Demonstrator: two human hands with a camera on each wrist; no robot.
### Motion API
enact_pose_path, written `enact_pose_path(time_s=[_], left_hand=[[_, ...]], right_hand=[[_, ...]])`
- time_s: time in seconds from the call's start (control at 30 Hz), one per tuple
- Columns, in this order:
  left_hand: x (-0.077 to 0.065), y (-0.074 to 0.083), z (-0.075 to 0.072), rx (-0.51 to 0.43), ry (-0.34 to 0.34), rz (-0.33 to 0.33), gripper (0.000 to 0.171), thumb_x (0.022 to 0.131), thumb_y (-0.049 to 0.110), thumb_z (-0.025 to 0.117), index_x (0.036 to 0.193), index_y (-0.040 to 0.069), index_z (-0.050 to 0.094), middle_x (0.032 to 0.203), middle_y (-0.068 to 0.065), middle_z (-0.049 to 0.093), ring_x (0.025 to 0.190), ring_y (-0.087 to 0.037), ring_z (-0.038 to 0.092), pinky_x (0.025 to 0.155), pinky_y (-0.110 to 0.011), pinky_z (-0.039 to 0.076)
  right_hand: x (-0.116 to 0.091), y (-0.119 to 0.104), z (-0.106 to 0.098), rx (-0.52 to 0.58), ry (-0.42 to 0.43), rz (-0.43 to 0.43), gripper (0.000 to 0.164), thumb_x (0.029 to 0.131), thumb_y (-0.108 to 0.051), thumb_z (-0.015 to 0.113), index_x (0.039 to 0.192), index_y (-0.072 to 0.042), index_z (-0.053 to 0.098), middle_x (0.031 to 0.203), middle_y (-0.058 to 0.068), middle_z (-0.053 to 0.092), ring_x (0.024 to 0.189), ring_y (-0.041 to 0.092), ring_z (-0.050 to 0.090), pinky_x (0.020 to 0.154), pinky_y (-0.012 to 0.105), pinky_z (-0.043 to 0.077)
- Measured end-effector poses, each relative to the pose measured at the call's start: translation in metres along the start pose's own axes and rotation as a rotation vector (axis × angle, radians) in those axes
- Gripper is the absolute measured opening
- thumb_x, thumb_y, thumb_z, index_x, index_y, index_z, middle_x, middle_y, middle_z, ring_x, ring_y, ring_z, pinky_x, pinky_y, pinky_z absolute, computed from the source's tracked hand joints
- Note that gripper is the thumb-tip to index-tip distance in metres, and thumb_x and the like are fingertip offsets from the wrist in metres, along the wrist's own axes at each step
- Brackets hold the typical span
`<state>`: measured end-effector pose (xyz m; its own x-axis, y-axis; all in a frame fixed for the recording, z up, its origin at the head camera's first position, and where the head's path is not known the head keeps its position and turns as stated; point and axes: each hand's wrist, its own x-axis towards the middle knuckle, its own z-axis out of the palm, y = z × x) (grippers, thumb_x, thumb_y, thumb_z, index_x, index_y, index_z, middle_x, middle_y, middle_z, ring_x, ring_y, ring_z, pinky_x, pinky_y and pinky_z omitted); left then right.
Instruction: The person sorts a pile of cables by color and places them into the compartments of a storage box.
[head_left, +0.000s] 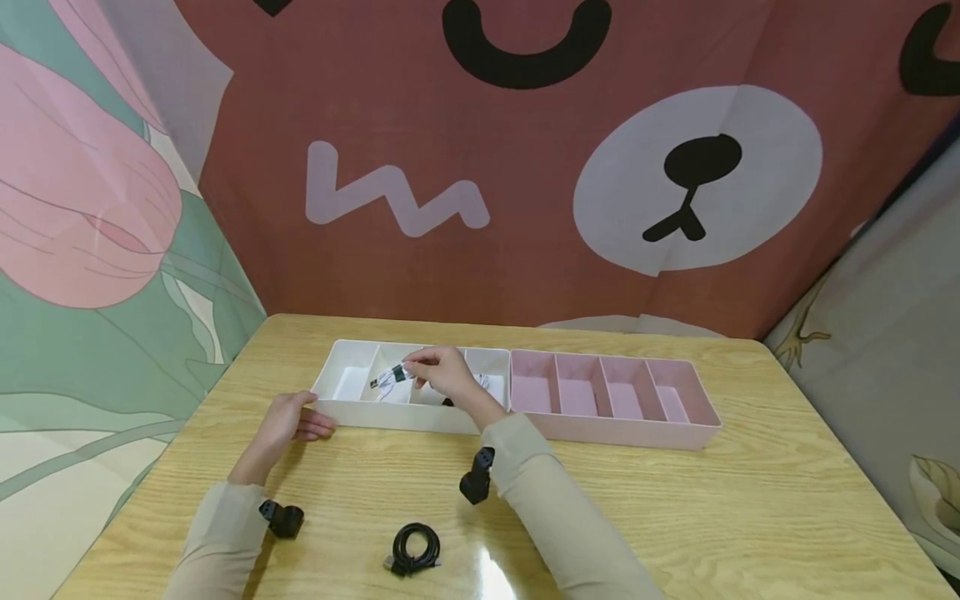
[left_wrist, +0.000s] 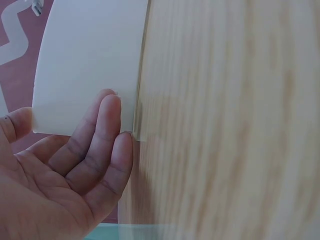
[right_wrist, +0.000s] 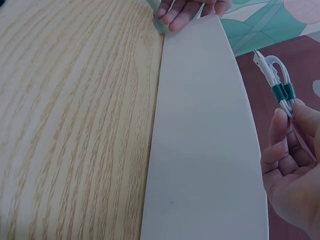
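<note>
My right hand (head_left: pixel 444 371) pinches a bundled white USB cable (right_wrist: pixel 274 75) between thumb and fingertips, above the white divided tray (head_left: pixel 405 417). A green tie (right_wrist: pixel 283 92) wraps the bundle, and its plug end points away from the fingers. My left hand (head_left: pixel 288 419) touches the tray's left front corner; in the left wrist view its fingers lie fairly straight against the wall, with the thumb at the rim. Inside the tray, a white cable (head_left: pixel 483 382) shows in the right compartment and a small dark thing (head_left: pixel 447 402) near my right wrist, both partly hidden.
A pink divided tray (head_left: pixel 622 429) adjoins the white one on the right. A coiled black cable (head_left: pixel 416 550) lies near the front of the wooden table (head_left: pixel 750 517). Patterned cloth (head_left: pixel 525 250) hangs behind the table's back edge.
</note>
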<state>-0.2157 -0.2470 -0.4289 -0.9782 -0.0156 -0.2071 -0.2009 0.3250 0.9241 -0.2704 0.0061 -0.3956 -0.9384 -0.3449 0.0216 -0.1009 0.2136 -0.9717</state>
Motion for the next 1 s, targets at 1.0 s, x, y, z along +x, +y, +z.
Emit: enact_pose_path(time_s=[1.0], left_hand=[[0.002,0.0,-0.001,-0.034,-0.013,-0.005,0.043,0.095,0.016,0.027,0.11,-0.021,0.043,0.067,-0.006,0.068,0.06,-0.016,0.065,0.059,-0.03,0.053]], right_hand=[[0.006,0.01,0.005,-0.012,0.009,0.026,0.019,0.084,-0.009,0.064,0.101,-0.001,0.068,0.08,0.006,0.067,0.055,0.012,0.059,0.048,0.021,0.04]])
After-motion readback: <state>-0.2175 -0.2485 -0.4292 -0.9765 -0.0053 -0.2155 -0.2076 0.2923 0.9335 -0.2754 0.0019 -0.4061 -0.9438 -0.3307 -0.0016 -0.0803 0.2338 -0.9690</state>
